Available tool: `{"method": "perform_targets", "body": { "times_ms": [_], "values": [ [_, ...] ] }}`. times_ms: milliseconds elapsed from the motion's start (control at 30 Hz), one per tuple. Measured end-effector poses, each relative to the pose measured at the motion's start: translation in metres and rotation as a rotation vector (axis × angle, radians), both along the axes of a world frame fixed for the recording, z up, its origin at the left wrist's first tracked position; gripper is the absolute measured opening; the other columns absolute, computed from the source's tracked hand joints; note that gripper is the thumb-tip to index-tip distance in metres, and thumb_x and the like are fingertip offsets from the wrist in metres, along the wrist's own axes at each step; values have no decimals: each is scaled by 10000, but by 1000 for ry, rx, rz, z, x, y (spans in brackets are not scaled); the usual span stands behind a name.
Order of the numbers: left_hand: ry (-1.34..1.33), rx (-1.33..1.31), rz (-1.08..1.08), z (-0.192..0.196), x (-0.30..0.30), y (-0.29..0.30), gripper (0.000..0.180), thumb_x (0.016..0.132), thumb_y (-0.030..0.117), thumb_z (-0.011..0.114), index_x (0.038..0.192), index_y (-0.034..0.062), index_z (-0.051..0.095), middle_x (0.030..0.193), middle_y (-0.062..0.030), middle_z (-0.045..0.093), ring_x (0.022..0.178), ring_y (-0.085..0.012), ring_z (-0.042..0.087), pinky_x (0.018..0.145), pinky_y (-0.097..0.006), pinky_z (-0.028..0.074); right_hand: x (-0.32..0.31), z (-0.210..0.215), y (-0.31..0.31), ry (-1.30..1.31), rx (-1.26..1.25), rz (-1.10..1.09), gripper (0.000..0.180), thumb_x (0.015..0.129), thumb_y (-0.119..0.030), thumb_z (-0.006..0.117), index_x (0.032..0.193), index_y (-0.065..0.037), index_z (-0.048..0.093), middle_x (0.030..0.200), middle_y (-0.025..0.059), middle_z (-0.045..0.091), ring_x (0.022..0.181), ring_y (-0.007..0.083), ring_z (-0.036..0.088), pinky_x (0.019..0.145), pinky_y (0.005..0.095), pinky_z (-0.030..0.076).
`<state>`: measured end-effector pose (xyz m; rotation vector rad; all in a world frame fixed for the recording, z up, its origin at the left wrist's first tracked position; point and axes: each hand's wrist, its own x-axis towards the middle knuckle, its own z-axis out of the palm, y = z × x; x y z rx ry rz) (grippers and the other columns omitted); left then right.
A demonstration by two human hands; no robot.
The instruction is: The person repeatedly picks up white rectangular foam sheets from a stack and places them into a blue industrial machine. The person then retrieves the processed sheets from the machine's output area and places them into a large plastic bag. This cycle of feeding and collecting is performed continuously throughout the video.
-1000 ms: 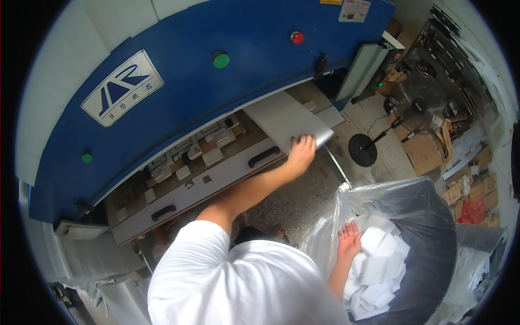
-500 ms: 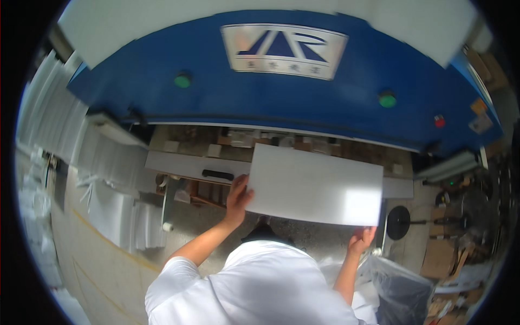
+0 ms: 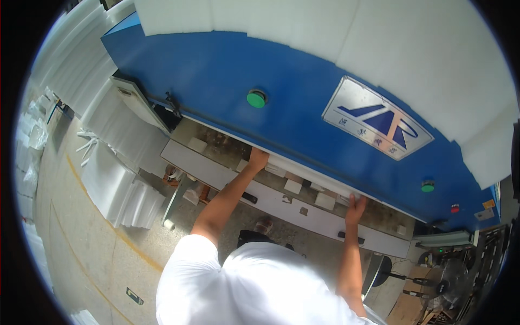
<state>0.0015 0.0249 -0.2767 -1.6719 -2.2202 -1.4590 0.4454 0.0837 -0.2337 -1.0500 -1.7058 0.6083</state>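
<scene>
A white foam sheet (image 3: 309, 172) lies mostly beneath the front edge of the blue machine (image 3: 216, 81), with only a narrow strip showing. At the strip's left end my left hand (image 3: 258, 158) grips it, its fingertips partly hidden under the machine's edge. My right hand (image 3: 355, 208) is closed at the right end, fingers pointing up against the sheet. Below the sheet, small white blocks (image 3: 325, 201) sit in a row on the machine's worn bed (image 3: 216, 146).
Stacked white foam sheets (image 3: 116, 130) stand at the left. Green buttons (image 3: 257, 98) and a red button (image 3: 454, 208) stick out of the blue front. Black handles (image 3: 351, 238) line the pale front ledge (image 3: 281, 210). A black fan (image 3: 441, 284) stands at the lower right.
The foam sheet has gone from in front of my body forward under the machine's edge, both hands moving with it. My view has turned and come closer to the machine.
</scene>
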Motion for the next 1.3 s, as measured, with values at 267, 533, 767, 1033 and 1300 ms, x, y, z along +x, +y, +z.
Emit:
{"method": "perform_targets", "body": {
  "times_ms": [267, 533, 767, 1033, 1300],
  "values": [
    [203, -86, -56, -18, -11, 28, 230, 910, 118, 570, 1106, 12, 625, 1097, -207, 627, 1038, -376, 583, 932, -466, 466, 11, -26, 28, -441, -77, -3, 358, 971, -51, 534, 1307, 68, 508, 1342, 212, 546, 1257, 304, 500, 1095, 366, 323],
    [225, -158, -56, -3, -5, 29, 212, 915, 124, 573, 1089, 16, 629, 1090, -199, 629, 1042, -366, 580, 934, -464, 464, 17, -26, 36, -483, -249, -46, 402, 931, -107, 572, 1307, 27, 526, 1331, 232, 551, 1216, 407, 515, 1069, 420, 371],
    [282, -261, -18, 8, 7, 29, 198, 918, 129, 576, 1073, 19, 632, 1084, -192, 631, 1045, -358, 577, 935, -462, 462, 30, -38, 46, -713, -74, -23, 434, 897, -142, 617, 1305, -12, 544, 1333, 240, 539, 1212, 453, 485, 1057, 469, 377],
    [314, 172, -206, 108, 44, -96, 319, 935, 164, 577, 1216, 15, 600, 1219, -204, 593, 1120, -398, 534, 936, -522, 410, 19, 42, -47, 24, 76, -455, 722, 988, -359, 523, 1520, 8, 202, 1582, 220, 197, 1469, 373, 173, 1183, 478, 129],
    [655, 647, 275, 321, 20, -20, 835, 990, 572, 386, 1507, -60, 210, 1546, -315, 147, 1418, -476, 188, 1135, -590, 162, 15, 259, 9, -90, 745, -536, 866, 976, -616, 350, 1546, -6, 121, 1602, 255, 71, 1483, 423, 76, 1176, 544, 82]
  ]
}}
